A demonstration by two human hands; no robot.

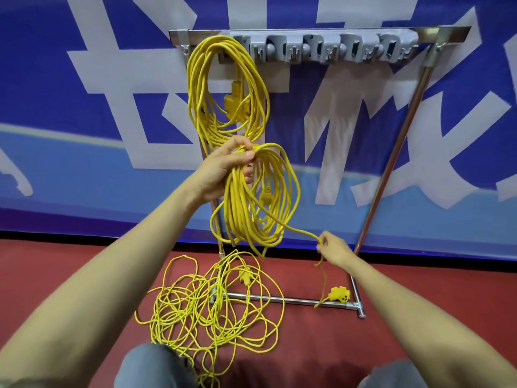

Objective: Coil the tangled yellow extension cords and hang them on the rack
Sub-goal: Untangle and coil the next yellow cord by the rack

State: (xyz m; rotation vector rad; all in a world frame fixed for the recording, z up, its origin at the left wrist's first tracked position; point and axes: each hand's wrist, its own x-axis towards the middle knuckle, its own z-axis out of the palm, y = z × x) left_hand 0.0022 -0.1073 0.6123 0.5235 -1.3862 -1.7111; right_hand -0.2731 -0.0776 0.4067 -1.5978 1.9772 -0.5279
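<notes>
My left hand [223, 170] grips the top of a coiled yellow extension cord [260, 200], which hangs in loops in front of the rack. From that coil a strand runs down to the right, where my right hand [334, 249] pinches it. Below my right hand the strand drops to a yellow socket end [338, 294] lying by the rack's base bar. One coiled yellow cord [223, 88] hangs on the leftmost hook of the metal rack [321, 33]. A tangled yellow cord [212, 306] lies spread on the red floor.
The rack's grey hook strip [335, 50] has several free holders to the right of the hung coil. Its steel legs [391, 161] and base bar [293, 300] stand on the red floor against a blue and white banner. My knees [156, 368] are at the bottom edge.
</notes>
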